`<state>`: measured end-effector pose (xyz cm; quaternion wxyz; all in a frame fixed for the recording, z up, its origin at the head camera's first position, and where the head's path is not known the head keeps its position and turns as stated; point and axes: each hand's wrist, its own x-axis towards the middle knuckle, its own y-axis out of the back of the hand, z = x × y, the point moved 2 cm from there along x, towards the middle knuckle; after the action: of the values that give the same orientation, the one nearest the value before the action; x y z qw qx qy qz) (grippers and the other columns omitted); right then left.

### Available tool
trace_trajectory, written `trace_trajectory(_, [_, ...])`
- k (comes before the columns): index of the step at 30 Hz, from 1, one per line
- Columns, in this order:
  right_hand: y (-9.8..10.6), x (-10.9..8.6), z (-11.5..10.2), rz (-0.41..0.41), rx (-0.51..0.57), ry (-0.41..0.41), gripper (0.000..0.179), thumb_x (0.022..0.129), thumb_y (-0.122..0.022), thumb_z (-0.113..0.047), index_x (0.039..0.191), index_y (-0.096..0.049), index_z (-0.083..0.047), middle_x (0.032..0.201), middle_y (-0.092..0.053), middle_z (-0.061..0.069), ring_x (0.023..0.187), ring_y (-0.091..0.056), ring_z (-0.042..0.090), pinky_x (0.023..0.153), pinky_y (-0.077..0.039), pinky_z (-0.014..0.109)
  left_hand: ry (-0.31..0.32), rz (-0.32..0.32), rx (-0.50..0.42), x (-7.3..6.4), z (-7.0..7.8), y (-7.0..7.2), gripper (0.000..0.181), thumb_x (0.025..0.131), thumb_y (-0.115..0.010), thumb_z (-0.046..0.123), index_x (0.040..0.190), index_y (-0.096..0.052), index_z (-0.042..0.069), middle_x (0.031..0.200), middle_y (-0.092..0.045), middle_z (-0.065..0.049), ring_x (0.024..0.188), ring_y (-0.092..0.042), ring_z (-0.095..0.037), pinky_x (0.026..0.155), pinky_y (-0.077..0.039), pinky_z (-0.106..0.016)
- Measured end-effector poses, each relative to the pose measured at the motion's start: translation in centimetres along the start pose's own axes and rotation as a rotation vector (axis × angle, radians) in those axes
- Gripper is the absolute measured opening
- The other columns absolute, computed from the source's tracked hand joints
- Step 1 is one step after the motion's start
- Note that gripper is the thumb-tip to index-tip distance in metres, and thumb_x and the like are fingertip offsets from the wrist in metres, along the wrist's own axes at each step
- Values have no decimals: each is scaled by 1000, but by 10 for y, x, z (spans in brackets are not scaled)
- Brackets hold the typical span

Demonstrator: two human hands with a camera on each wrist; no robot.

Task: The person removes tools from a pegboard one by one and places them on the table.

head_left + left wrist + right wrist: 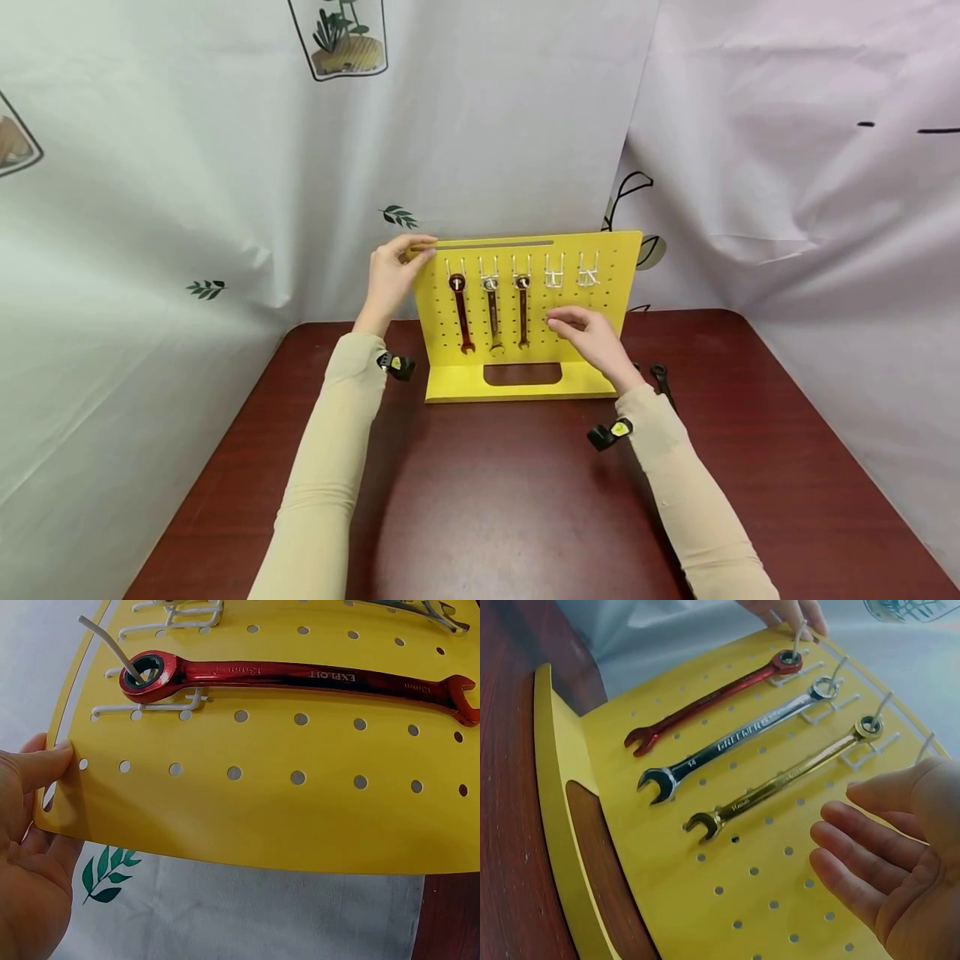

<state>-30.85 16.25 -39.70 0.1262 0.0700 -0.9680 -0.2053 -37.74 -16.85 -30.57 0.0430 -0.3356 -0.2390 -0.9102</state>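
A yellow pegboard stands on the table, and my left hand grips its top left corner, thumb in front and fingers behind. Three combination wrenches hang by their ring ends from white hooks: a red wrench marked 13mm, a silver wrench marked 14, and a gold-toned wrench. My right hand is in front of the board, right of the gold wrench. Its fingers are loosely bent and hold nothing. Two white hooks farther right bear no wrench.
A dark wrench lies on the reddish-brown table, right of the board and partly hidden by my right arm. Behind the board hangs a pale printed cloth. The board's base has an oblong cutout.
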Motion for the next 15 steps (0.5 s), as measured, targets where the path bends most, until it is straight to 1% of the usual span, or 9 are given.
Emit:
trace_trajectory(7, [-5,8,-4,-5,64,4,37,100,-65,-30,129,-67,-6,126,-68,12,114,-64,31,98,-49,50,-7,3,13,0,1,0,20,95,-73,19,113,-77,13,107,-75,-5,78,-60,-13,66,-43,-25])
trace_trajectory(15, [-8,15,-9,-7,86,-2,37,102,-63,-29,131,-66,-6,131,-65,13,116,-64,30,97,-51,44,-1,5,6,0,1,0,20,95,-72,20,113,-77,13,107,-75,-5,82,-62,-14,68,-45,-25])
